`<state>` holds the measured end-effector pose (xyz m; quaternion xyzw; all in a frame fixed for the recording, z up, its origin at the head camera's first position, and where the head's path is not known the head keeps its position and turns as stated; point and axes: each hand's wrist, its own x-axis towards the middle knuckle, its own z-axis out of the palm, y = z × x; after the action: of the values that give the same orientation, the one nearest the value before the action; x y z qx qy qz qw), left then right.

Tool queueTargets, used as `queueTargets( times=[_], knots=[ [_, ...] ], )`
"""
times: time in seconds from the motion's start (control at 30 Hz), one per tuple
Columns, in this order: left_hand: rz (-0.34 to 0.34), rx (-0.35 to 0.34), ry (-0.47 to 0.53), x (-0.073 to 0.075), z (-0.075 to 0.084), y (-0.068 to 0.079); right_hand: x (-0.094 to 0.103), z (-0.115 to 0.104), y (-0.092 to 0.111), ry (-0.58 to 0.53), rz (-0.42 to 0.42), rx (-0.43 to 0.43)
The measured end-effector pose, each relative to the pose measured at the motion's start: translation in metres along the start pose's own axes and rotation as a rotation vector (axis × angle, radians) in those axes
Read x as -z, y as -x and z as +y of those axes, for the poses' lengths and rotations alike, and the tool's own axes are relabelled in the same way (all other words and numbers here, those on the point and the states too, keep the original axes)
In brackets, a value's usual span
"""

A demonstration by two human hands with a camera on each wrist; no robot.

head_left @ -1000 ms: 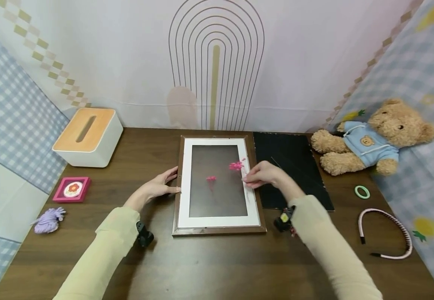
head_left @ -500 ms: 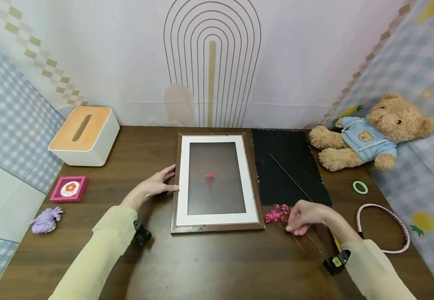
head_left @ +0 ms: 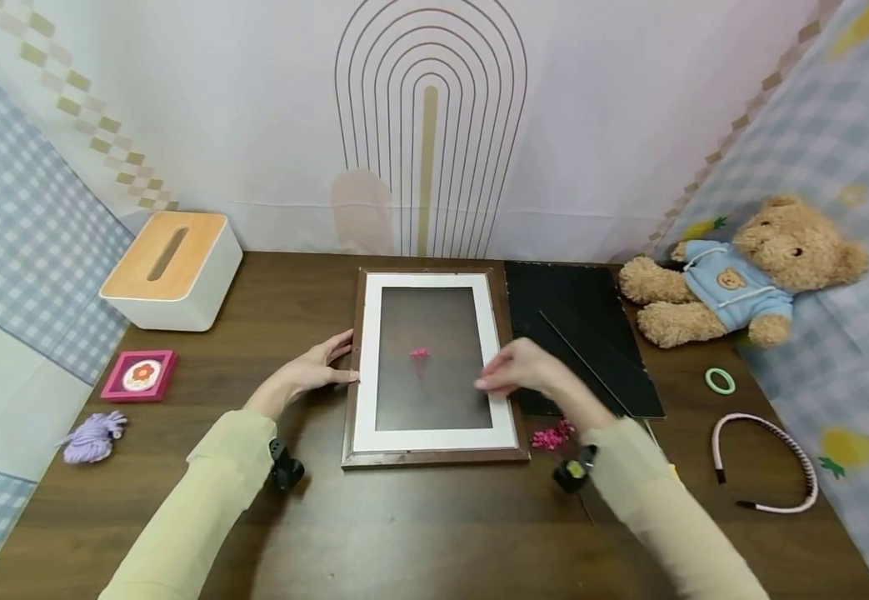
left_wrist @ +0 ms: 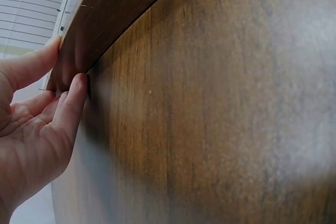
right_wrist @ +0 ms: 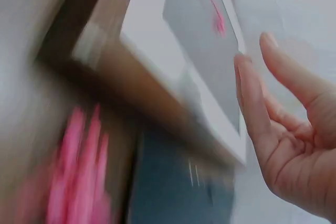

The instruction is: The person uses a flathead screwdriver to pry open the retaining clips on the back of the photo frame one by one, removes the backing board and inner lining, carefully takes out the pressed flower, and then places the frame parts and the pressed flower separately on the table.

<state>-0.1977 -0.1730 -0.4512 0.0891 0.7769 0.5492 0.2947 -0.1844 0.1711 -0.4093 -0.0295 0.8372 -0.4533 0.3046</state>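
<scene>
A brown picture frame (head_left: 438,458) lies on the table, with a white mat (head_left: 368,367) around a dark grey panel (head_left: 434,400). A small pink flower sprig (head_left: 420,353) rests on the panel. My left hand (head_left: 307,371) touches the frame's left side, thumb near the top edge and fingers against the side, as the left wrist view shows. Over the mat's right side hovers my right hand (head_left: 524,371), thumb and fingers apart with nothing between them in the right wrist view. A bunch of pink dried flowers (head_left: 551,437) lies right of the frame, partly hidden behind the right wrist camera.
A black board (head_left: 576,333) with a thin rod on it lies right of the frame. A teddy bear (head_left: 760,275), green ring (head_left: 720,381) and headband (head_left: 809,467) are at the right. The tissue box (head_left: 172,271), pink box (head_left: 139,376) and purple yarn (head_left: 94,438) sit left.
My right hand went from over the frame down to the pink flower bunch at the right, and is now back over the mat without the sprig. My left hand stays at the frame.
</scene>
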Motion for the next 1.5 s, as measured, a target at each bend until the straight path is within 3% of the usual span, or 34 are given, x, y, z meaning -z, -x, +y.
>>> queueTargets(
  times=[0.2,0.3,0.4,0.63,0.7,0.97,1.1,1.27,1.37,1.5],
  knots=[
    [-0.011,0.005,0.006,-0.009,-0.004,-0.004,-0.056,-0.035,-0.041,0.174,0.136,-0.048],
    [-0.015,0.002,0.01,-0.012,-0.006,-0.004,-0.071,-0.046,-0.05,0.291,0.191,-0.066],
    [-0.008,0.004,0.025,-0.014,-0.006,-0.003,-0.073,-0.051,-0.052,0.337,0.167,-0.093],
    [-0.006,-0.014,0.023,-0.013,-0.005,-0.005,-0.04,-0.03,-0.033,0.084,-0.063,-0.093],
    [-0.007,-0.016,0.022,-0.012,-0.005,-0.004,-0.026,-0.02,-0.021,0.029,-0.093,-0.082],
    [0.0,-0.009,0.013,-0.007,-0.005,0.0,0.02,0.035,0.038,-0.014,-0.127,-0.043],
    [0.002,0.003,0.001,-0.004,-0.004,0.002,0.025,0.062,0.064,-0.014,-0.146,-0.072],
    [0.011,0.005,-0.008,-0.001,-0.003,0.002,0.015,0.084,0.085,0.002,-0.156,-0.104],
    [0.012,0.006,-0.015,0.0,-0.002,0.002,0.01,0.086,0.091,0.055,-0.139,-0.114],
    [0.001,0.003,-0.023,0.001,-0.001,0.0,0.02,0.075,0.089,0.107,-0.087,-0.123]
  ],
)
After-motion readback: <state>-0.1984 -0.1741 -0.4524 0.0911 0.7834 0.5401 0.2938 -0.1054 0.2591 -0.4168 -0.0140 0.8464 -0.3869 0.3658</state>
